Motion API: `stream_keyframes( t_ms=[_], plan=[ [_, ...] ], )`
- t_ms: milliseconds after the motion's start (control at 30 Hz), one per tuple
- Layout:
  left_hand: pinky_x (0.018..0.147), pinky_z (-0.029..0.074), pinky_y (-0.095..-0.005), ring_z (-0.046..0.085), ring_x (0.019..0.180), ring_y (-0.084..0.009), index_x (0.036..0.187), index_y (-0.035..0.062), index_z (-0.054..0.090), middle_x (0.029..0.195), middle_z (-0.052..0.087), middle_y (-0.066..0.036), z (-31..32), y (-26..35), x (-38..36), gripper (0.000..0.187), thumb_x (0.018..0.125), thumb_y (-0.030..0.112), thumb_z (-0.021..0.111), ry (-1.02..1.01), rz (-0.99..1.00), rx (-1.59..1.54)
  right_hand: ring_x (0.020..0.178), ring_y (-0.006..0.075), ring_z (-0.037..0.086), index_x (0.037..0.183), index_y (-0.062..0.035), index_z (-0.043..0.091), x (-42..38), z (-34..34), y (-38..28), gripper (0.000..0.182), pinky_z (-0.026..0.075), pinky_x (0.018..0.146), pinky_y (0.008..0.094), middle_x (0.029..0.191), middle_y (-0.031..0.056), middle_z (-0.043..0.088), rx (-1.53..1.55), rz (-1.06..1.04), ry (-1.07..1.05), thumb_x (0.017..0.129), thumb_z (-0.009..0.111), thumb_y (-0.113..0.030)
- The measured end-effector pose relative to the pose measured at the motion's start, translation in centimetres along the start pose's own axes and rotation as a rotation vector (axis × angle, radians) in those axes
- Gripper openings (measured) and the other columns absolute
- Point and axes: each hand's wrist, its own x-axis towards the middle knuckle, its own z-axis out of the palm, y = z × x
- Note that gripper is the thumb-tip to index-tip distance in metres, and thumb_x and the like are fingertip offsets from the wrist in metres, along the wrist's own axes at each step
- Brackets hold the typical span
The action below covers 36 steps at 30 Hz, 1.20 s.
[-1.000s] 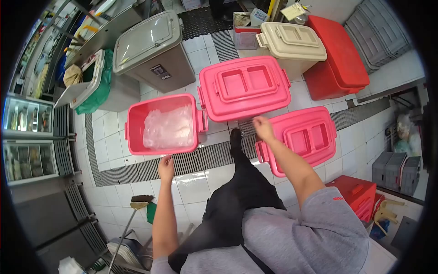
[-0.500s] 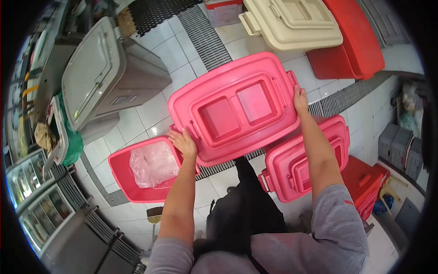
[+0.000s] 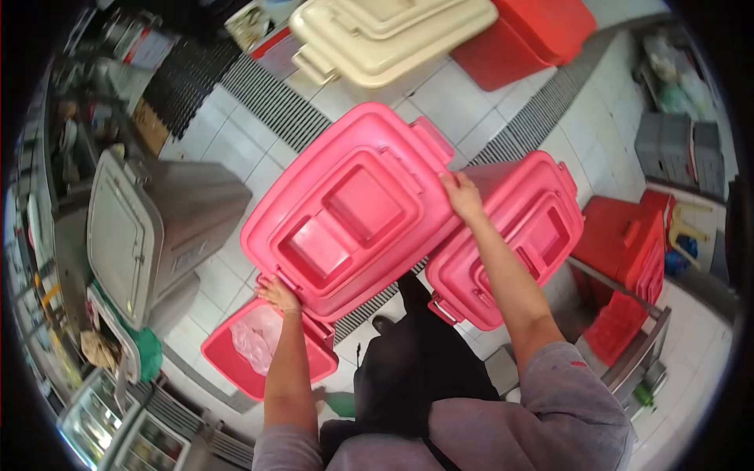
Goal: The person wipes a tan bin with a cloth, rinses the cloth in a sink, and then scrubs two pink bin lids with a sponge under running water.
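A large pink lidded storage box (image 3: 342, 208) lies slanted in front of me, with two square recesses in its lid. My left hand (image 3: 279, 294) holds its lower-left end by the clasp, fingers somewhat spread. My right hand (image 3: 462, 196) grips the right edge of the lid. Below my left hand is an open pink bin (image 3: 220, 357) with a clear plastic bag (image 3: 255, 341) inside. A second pink lidded box (image 3: 503, 243) stands beneath my right forearm, close against the large one. The underside of the large box is hidden.
A cream lidded box (image 3: 393, 39) and a red bin (image 3: 518, 47) stand ahead. At left is a grey lidded bin (image 3: 169, 212). Red containers (image 3: 624, 235) and grey crates (image 3: 679, 153) are at right. A drain grate (image 3: 275, 102) crosses the white tiled floor (image 3: 232, 145).
The large pink box has swung counter-clockwise and shifted left in view, both hands moving with it. My viewpoint has turned, so the surrounding bins sit differently.
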Motion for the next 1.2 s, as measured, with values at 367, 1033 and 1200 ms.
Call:
stream_keyframes(
  t_ms=[367, 1033, 1200],
  plan=[
    [0.085, 0.045, -0.0421, 0.052, 0.099, -0.0262, 0.121, 0.0086, 0.04, 0.112, 0.05, -0.01, -5.0, 1.9, -3.4, 0.043, 0.088, 0.037, 0.04, -0.663, 0.623, -0.644, 0.087, 0.0069, 0.051, 0.105, 0.0029, 0.053, -24.6, -11.1, -9.0, 0.032, 0.044, 0.077, 0.0246, 0.097, 0.0039, 0.059, 0.945, -0.452, -0.512, 0.076, 0.063, -0.007],
    [0.087, 0.043, -0.0375, 0.049, 0.101, -0.0245, 0.122, 0.0066, 0.036, 0.114, 0.048, -0.01, 4.7, 9.8, -21.6, 0.046, 0.088, 0.037, 0.04, -1.216, 1.48, 0.141, 0.105, 0.0262, 0.051, 0.119, -0.0018, 0.041, -62.5, -42.5, 26.7, 0.039, 0.04, 0.091, 0.0448, 0.116, 0.012, 0.051, 1.769, -0.646, 2.005, 0.087, 0.048, -0.023],
    [0.087, 0.042, -0.0363, 0.049, 0.102, -0.0241, 0.123, 0.0061, 0.035, 0.114, 0.048, -0.01, 8.5, 7.9, -27.8, 0.047, 0.088, 0.037, 0.041, -1.123, 1.493, 0.326, 0.098, 0.0305, 0.054, 0.118, -0.0004, 0.041, -66.2, -46.8, 42.9, 0.039, 0.048, 0.081, 0.0483, 0.113, 0.0136, 0.05, 1.675, -0.56, 2.483, 0.082, 0.054, -0.012]
  ],
)
